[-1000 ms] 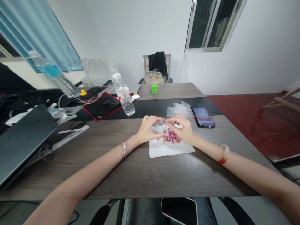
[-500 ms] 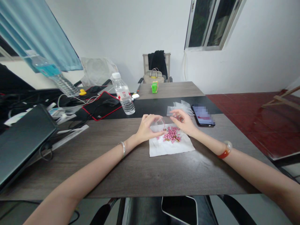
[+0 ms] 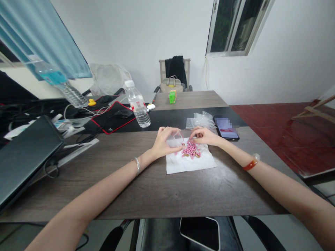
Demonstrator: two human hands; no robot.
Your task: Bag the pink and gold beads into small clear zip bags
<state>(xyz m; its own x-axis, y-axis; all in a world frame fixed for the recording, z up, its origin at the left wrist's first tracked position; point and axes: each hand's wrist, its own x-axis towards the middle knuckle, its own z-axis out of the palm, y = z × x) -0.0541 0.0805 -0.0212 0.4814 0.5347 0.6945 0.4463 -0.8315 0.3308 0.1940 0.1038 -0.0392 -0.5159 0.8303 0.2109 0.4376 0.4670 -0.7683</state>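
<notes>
My left hand (image 3: pixel 166 142) curls around a small clear plastic bag (image 3: pixel 177 138) and holds it up at the near edge of the pile. A heap of pink round tablets (image 3: pixel 191 150) with a few gold capsules (image 3: pixel 195 155) among them lies on a white paper sheet (image 3: pixel 192 164). My right hand (image 3: pixel 204 136) reaches in from the right, its fingertips pinched together at the top of the heap. Whether they hold a tablet is hidden.
Behind the paper lie a stack of clear plastic bags (image 3: pixel 200 120) and a phone (image 3: pixel 227 132) with a blurred screen. A water bottle (image 3: pixel 138 106) stands on a black mat, by cables and a dark laptop (image 3: pixel 28 150). The table's near edge runs below my forearms.
My right hand has moved back left from beside the bags, with its fingertips now at the heap of tablets. My left hand and the clear bag have stayed almost in place.
</notes>
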